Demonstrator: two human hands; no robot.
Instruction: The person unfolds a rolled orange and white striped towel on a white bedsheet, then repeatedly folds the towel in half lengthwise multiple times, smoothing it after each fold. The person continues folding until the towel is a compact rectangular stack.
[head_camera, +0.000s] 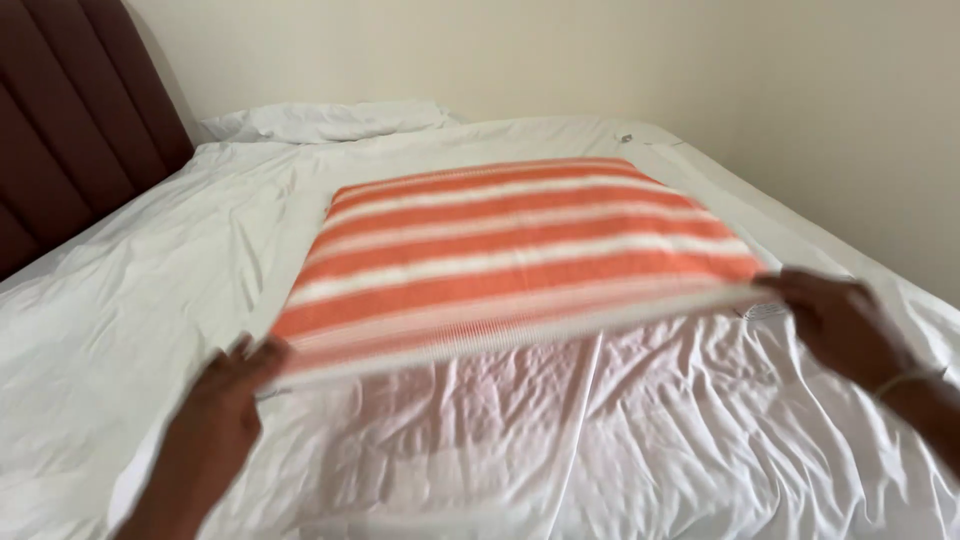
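An orange and white striped towel lies spread flat on a bed with a white sheet. Its near edge is lifted a little off the sheet and looks blurred. My left hand grips the towel's near left corner. My right hand grips the near right corner; a thin bracelet sits on that wrist. The far edge of the towel rests on the sheet toward the head of the bed.
A white pillow lies at the far left end by a dark red padded headboard. A beige wall runs close along the bed's right side. The sheet in front of the towel is wrinkled.
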